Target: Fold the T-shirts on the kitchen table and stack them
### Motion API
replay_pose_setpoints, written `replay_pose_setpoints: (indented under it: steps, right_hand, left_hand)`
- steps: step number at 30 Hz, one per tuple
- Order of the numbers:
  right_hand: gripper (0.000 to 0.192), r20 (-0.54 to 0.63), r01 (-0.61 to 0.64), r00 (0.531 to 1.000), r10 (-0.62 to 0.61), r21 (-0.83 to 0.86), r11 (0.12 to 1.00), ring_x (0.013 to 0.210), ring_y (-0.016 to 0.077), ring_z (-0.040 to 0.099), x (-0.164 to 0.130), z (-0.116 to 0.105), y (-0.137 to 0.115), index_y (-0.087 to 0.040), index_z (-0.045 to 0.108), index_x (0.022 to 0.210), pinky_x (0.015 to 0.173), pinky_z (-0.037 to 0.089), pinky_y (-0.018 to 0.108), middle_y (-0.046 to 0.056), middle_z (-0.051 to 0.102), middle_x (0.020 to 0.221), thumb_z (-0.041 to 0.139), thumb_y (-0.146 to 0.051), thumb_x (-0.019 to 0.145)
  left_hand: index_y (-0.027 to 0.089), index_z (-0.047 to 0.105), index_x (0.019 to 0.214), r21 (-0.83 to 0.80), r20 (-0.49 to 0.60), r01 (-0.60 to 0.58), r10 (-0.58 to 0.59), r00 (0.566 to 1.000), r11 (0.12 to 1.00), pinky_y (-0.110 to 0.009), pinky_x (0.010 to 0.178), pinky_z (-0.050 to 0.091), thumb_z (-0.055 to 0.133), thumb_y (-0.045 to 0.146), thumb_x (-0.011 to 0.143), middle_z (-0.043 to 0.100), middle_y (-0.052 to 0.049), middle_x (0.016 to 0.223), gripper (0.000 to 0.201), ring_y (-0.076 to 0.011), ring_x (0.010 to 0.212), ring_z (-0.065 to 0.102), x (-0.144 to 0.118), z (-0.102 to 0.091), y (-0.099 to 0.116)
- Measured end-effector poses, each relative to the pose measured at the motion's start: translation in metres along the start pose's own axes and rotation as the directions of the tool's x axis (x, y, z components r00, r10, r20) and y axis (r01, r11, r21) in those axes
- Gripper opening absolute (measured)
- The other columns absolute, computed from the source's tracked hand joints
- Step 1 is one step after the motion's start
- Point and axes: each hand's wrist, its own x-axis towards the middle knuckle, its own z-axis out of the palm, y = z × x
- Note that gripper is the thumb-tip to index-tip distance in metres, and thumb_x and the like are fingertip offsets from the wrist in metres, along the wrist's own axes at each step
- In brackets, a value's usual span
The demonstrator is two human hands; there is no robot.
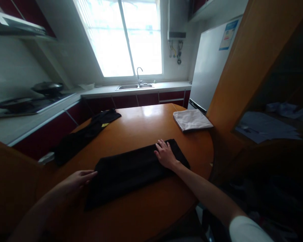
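Black cloth lies long axis left-near to right-far; right hand flat, open on far end, left hand open at near-left edge, gripping nothing.

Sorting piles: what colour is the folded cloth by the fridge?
The folded cloth is off-white, seen in the head view.

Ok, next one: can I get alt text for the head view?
A person's right hand lies flat on a folded black garment on a round wooden table, the left hand at its near left edge. A second dark garment and a folded white cloth lie farther back.
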Motion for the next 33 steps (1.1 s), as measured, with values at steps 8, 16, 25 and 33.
replay_pose_setpoints:
  steps: [8,16,25,33]
  right_hand:
    - [0.041,-0.131,0.079,0.990,-0.049,0.232,0.970,0.128,0.0249,0.053,-0.011,-0.006,-0.020,-0.018,0.064,0.135,0.111,0.041,0.040,0.013,0.062,0.135,0.046,-0.028,0.100]
    - [0.043,0.119,-0.077,0.992,-0.045,0.848,0.525,0.064,0.0137,0.059,-0.016,0.002,-0.066,-0.016,0.068,0.122,0.058,0.047,0.026,0.002,0.069,0.081,0.052,-0.046,0.096]
    - [0.050,0.142,-0.228,0.963,0.230,0.885,0.407,0.065,0.0153,0.056,-0.020,-0.012,-0.032,-0.013,0.068,0.075,0.057,0.042,0.025,0.002,0.065,0.068,0.063,-0.062,0.081]
    - [0.028,0.075,-0.218,0.960,0.268,0.804,0.554,0.084,0.0224,0.069,-0.014,-0.041,0.001,-0.014,0.076,0.099,0.074,0.056,0.033,0.005,0.076,0.089,0.062,-0.031,0.081]
  left_hand:
    - [0.018,0.075,0.087,-0.089,0.149,-0.094,0.107,0.983,0.992,-0.036,0.068,0.059,0.088,0.065,0.045,0.077,-0.011,0.094,0.064,-0.0330,0.090,0.073,-0.002,0.005,0.022]
    - [0.018,0.061,0.100,-0.269,0.090,-0.314,0.348,0.933,0.911,-0.024,0.053,0.052,0.082,0.058,0.066,0.070,-0.001,0.081,0.057,-0.0185,0.069,0.068,-0.033,0.077,0.116]
    - [0.020,0.053,0.123,-0.606,0.348,-0.183,0.465,0.814,0.774,-0.028,0.061,0.058,0.067,0.028,0.079,0.069,-0.005,0.096,0.047,-0.0148,0.069,0.071,-0.033,0.201,0.143]
    - [0.019,0.062,0.099,-0.257,-0.141,-0.636,0.623,0.769,0.727,-0.030,0.072,0.055,0.051,0.025,0.085,0.071,-0.004,0.089,0.019,-0.0175,0.080,0.069,-0.006,0.179,0.121]
